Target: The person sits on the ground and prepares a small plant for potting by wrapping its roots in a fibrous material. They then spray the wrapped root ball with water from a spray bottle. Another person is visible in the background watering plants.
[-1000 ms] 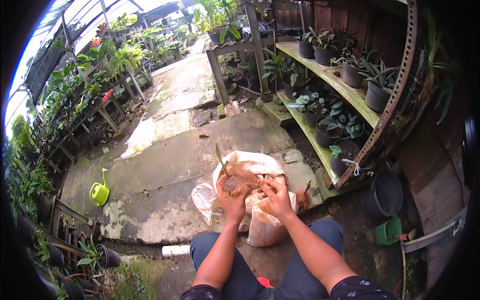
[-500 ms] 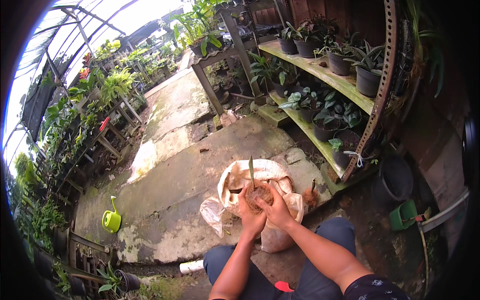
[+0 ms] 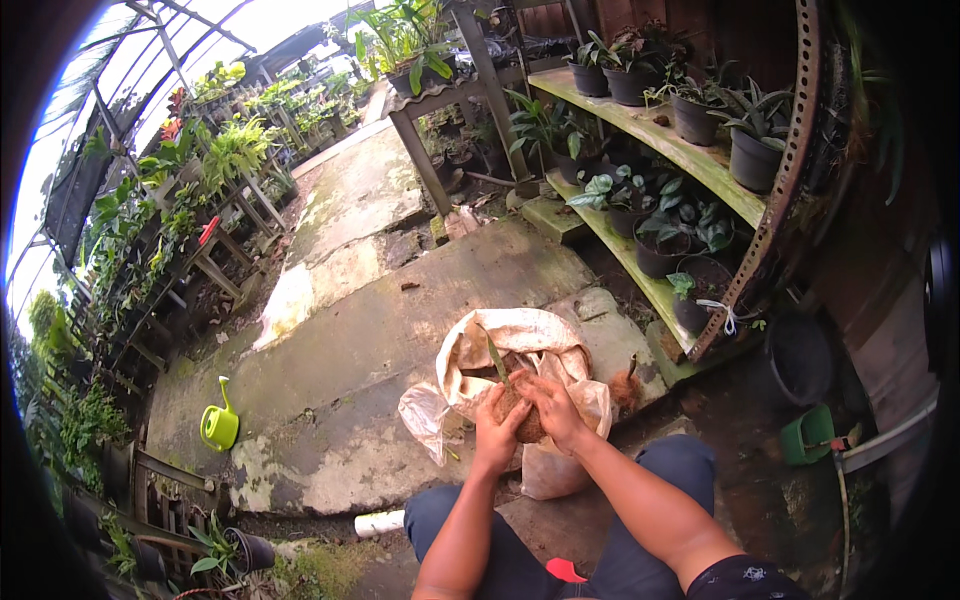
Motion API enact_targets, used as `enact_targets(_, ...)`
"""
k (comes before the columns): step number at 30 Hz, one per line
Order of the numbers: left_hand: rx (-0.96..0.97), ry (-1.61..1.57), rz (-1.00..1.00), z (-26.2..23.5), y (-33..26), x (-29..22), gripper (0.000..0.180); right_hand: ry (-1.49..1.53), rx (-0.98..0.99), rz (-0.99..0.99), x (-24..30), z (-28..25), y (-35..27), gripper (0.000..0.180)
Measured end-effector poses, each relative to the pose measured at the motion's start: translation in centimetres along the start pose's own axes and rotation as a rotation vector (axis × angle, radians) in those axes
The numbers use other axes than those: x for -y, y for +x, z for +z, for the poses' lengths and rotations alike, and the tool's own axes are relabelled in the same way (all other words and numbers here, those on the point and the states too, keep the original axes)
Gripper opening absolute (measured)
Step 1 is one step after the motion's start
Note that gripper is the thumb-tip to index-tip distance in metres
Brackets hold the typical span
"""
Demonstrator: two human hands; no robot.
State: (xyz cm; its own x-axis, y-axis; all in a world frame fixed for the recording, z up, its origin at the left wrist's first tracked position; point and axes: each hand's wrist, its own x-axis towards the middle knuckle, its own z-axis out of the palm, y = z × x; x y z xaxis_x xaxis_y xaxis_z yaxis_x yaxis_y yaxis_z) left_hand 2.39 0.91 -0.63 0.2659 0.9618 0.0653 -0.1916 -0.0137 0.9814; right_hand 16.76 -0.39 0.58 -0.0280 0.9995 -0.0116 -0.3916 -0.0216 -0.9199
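Over the open pale woven sack (image 3: pixel 525 345), both hands, left hand (image 3: pixel 497 435) and right hand (image 3: pixel 552 408), kept fingers clamped around a brown fibrous root clump (image 3: pixel 520 412) with a green leaf blade (image 3: pixel 495 358), so crumbs fell inside.

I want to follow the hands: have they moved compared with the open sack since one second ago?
Cannot tell; the camera itself shifted. Both the left hand and right hand remain over the sack mouth.
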Motion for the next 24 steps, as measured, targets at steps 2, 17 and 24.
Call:
enact_targets(2, 0.13, 0.043, 0.025, 0.3, 0.2, -2.3, 0.064, 0.099, 0.094, 0.094, 0.8, -0.8, -0.1, 0.038)
enact_targets(17, -0.433, -0.171, 0.213, 2.6, 0.4, 1.6, 0.053, -0.463, -0.116, -0.441, -4.4, 1.9, -0.7, 0.067)
enact_targets(24, -0.073, 0.045, 0.15, 2.4, 0.6, -0.8, 0.054, -0.054, -0.051, -0.059, -4.0, -2.4, 0.5, 0.038)
